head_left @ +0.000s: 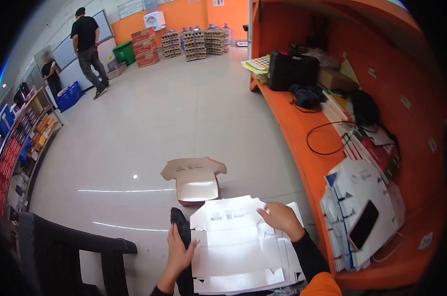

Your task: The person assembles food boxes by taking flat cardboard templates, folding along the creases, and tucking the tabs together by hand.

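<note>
A flat white box blank (228,237) with creases, slots and printing lies across my lap, on top of other blanks (288,246) that show along its right side. My left hand (178,252) is at the blank's left edge, fingers stretched out and the thumb near a side flap. At the upper right corner, my right hand (282,219) has its fingers bent over the edge and grips it. On the floor just beyond stands a folded open box (198,190), its printed lid raised. Part of a black shoe (178,217) shows beside my left hand.
An orange shelf (292,143) on the right bears stacked blanks (366,192), a phone (364,224), a black case (292,71) and cables. A black chair (75,237) stands at left. Farther off are two people, one standing (87,44), egg trays (194,44) and red cartons (144,47).
</note>
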A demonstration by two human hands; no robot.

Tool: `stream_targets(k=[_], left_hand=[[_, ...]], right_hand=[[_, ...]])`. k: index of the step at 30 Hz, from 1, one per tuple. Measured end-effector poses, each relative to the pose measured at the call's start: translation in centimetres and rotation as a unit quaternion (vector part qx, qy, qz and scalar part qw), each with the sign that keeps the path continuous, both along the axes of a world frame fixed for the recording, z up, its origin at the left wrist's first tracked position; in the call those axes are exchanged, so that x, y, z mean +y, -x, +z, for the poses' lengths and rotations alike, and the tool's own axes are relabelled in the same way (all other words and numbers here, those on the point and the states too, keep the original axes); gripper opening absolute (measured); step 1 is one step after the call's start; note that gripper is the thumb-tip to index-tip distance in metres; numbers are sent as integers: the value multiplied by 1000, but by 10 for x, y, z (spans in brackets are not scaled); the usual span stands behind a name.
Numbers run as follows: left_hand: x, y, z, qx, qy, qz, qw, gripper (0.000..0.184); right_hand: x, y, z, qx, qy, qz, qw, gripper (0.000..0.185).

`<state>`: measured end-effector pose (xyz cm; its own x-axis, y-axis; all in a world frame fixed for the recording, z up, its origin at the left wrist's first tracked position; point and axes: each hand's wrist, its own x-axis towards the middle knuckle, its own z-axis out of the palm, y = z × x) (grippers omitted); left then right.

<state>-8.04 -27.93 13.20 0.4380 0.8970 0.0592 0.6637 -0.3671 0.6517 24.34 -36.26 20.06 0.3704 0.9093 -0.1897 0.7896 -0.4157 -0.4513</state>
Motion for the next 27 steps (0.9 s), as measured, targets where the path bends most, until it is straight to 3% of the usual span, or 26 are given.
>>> stream_targets(k=[3,4,7,11,12,15,16,19,20,23,24,27], left_hand=[[-68,18,-14,109,66,-8,992,90],[-81,19,-10,71,71,-12,995,88],[-98,15,-10,78,75,5,994,84],[-103,12,-4,61,97,-16,993,80],[-106,10,-2,115,50,-29,992,76],[-119,1,8,14,32,44,998,70],[-121,-2,4,36,-55,86,994,63],[-106,7,-8,-42,33,135,989,56],[-103,8,-13,-53,-6,135,989,45],[-99,12,-12,-120,60,166,977,37],[-102,10,-8,-125,4,159,979,33],[-106,9,5,-126,19,178,976,31]], right_hand=[[-78,25,-6,-50,77,-76,993,44],[-98,36,-16,-42,80,-103,991,46],[-133,68,-44,-99,-41,-117,987,48],[-146,95,-60,-153,-97,-142,973,53],[-145,100,-61,-154,-105,-153,970,53],[-146,103,-54,-108,-130,-190,967,55],[-144,103,-58,-101,-139,-217,961,54],[-138,95,-66,-83,-140,-255,953,52],[-137,95,-65,-83,-135,-258,953,51],[-134,97,-70,-69,-139,-262,953,45],[-134,99,-75,-56,-151,-260,952,42],[-135,97,-79,-19,-178,-259,949,33]])
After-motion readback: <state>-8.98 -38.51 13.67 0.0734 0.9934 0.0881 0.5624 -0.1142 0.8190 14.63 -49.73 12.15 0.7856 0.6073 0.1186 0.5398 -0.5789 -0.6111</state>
